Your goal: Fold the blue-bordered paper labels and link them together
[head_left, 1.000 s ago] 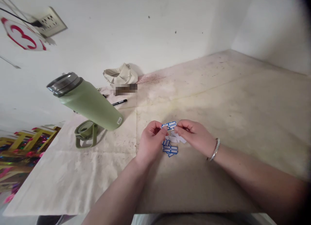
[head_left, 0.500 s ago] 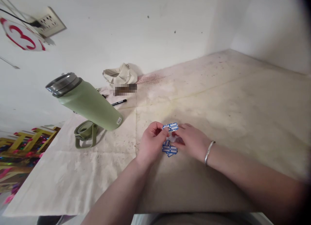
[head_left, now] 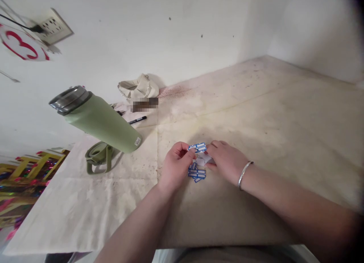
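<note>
My left hand (head_left: 178,162) is closed, with thumb and finger pinching a small sheet of blue-bordered labels (head_left: 201,146). My right hand (head_left: 224,157), with a silver bangle at the wrist, has its thumb and fingers closed on a pale, crumpled piece of paper (head_left: 203,159). That paper lies just below the held sheet; whether the two are joined I cannot tell. Several more blue-bordered labels (head_left: 197,173) lie overlapping on the tablecloth under the hands.
A pale, stained cloth (head_left: 256,115) covers the table. To the left stand a tall green bottle (head_left: 104,121) and its green lid (head_left: 99,155). Behind are a black marker (head_left: 138,119) and a cream pouch with beads (head_left: 139,86). A wall socket (head_left: 52,27) is at upper left.
The right thumb and fingers have come together on the pale paper, and more of it shows between the hands. The whole view has shifted slightly.
</note>
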A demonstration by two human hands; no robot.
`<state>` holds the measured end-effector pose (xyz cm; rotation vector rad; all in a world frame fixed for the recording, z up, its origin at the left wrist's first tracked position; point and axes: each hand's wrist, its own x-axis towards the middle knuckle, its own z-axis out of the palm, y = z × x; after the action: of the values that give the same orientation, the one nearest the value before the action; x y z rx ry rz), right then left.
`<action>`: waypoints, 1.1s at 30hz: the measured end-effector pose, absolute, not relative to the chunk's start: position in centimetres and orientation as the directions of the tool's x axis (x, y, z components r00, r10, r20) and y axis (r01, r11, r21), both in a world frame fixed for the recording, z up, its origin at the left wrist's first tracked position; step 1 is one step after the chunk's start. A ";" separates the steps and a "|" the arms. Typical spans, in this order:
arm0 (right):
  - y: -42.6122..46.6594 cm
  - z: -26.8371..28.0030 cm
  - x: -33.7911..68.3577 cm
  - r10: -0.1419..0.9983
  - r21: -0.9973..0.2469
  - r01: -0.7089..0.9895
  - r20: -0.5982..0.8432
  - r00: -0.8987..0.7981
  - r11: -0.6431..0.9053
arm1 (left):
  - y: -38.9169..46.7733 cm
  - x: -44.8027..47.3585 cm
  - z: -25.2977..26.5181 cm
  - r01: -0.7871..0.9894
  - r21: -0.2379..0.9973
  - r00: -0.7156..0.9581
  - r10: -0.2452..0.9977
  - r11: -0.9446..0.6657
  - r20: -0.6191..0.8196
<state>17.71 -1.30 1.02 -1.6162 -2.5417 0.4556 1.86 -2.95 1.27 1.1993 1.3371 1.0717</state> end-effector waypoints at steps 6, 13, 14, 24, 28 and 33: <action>-1.1 1.5 17.8 0.876 -0.298 0.862 -0.136 -0.463 0.409 | -2.9 1.9 1.1 0.109 0.987 -0.008 0.993 0.117 -0.117; -1.2 1.3 18.5 0.915 -0.263 0.894 -0.081 -0.395 0.362 | -2.9 1.9 1.1 0.100 0.991 -0.007 0.996 0.088 -0.087; -1.2 1.3 18.6 0.919 -0.255 0.901 -0.087 -0.384 0.352 | -2.9 1.8 1.1 0.095 0.992 -0.008 0.996 0.085 -0.085; -1.0 1.3 18.5 0.900 -0.300 0.891 -0.171 -0.401 0.340 | -2.9 1.9 0.9 0.102 0.988 0.000 0.993 0.116 -0.117; -0.8 1.2 18.8 0.894 -0.340 0.877 -0.173 -0.413 0.339 | -2.8 1.9 0.8 0.115 0.988 0.000 0.995 0.098 -0.099; -0.9 1.5 18.9 0.886 -0.408 0.841 -0.140 -0.441 0.354 | -2.7 1.7 0.9 0.115 0.990 -0.001 0.996 0.083 -0.084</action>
<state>18.87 -0.92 1.50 -1.5999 -2.4970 0.6540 1.69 -2.69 0.93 1.2321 1.3289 1.0870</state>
